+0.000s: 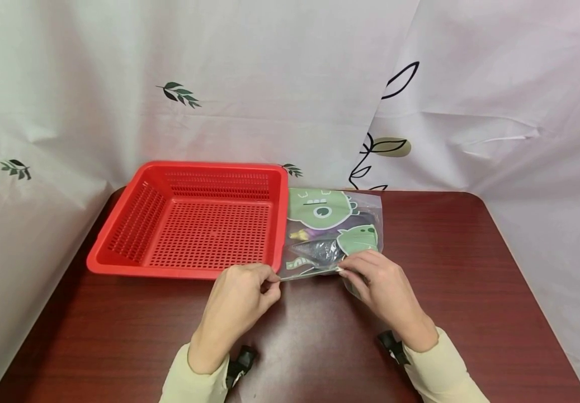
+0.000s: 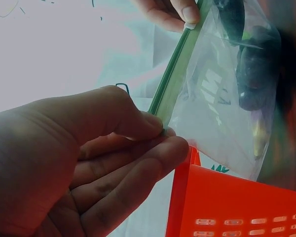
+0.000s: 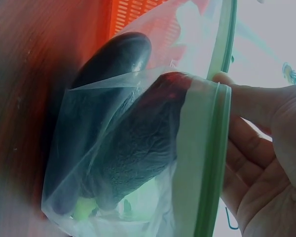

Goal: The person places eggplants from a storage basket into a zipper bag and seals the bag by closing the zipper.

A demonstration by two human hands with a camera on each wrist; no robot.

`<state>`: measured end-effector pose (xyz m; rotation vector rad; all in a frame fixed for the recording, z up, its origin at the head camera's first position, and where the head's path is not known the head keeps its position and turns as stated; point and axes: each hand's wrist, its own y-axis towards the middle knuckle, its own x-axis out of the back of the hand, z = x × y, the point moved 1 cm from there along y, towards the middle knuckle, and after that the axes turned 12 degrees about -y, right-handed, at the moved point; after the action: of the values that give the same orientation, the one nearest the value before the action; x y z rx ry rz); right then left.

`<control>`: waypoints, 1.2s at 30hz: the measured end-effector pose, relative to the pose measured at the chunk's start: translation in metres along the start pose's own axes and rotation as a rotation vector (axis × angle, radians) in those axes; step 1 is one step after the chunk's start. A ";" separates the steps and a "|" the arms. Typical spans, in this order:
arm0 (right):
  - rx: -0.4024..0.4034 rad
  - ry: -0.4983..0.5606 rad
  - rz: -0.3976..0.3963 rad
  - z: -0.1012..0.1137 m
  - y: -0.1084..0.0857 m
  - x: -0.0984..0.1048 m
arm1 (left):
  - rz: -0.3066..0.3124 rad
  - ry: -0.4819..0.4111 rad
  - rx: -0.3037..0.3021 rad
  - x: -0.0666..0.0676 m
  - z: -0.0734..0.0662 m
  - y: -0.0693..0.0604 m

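A clear zip bag (image 1: 320,212) printed with green cartoon animals lies right of the red basket. Inside it are dark, elongated items: a smooth, glossy one (image 3: 121,54) and a wrinkled one (image 3: 143,133), with a purple and yellow end (image 1: 300,234) visible. My left hand (image 1: 241,299) pinches the left end of the bag's green zip edge (image 2: 170,79) between thumb and index finger, beside the basket's near right corner. Farther right along that edge, my right hand (image 1: 382,282) pinches at the small white slider (image 2: 189,25). The zip edge is raised towards me.
The red perforated basket (image 1: 194,273) stands on the dark wood table (image 1: 451,252), left of the bag. White cloth (image 1: 269,73) with leaf prints hangs behind and at both sides. Black straps with small devices (image 1: 241,364) sit at both wrists.
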<state>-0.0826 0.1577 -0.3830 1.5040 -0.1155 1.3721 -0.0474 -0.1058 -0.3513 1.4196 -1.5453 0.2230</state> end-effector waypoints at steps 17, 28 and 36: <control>-0.047 -0.023 0.059 -0.004 -0.002 0.002 | 0.009 -0.013 -0.011 0.001 0.002 0.000; -0.036 -0.036 0.029 -0.004 -0.001 0.004 | 0.008 -0.015 0.002 0.001 0.003 0.001; -0.056 -0.031 0.070 -0.005 -0.002 0.006 | 0.008 -0.012 -0.010 0.002 0.003 0.000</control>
<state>-0.0830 0.1655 -0.3804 1.4867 -0.2262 1.3896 -0.0487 -0.1092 -0.3518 1.4098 -1.5600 0.2117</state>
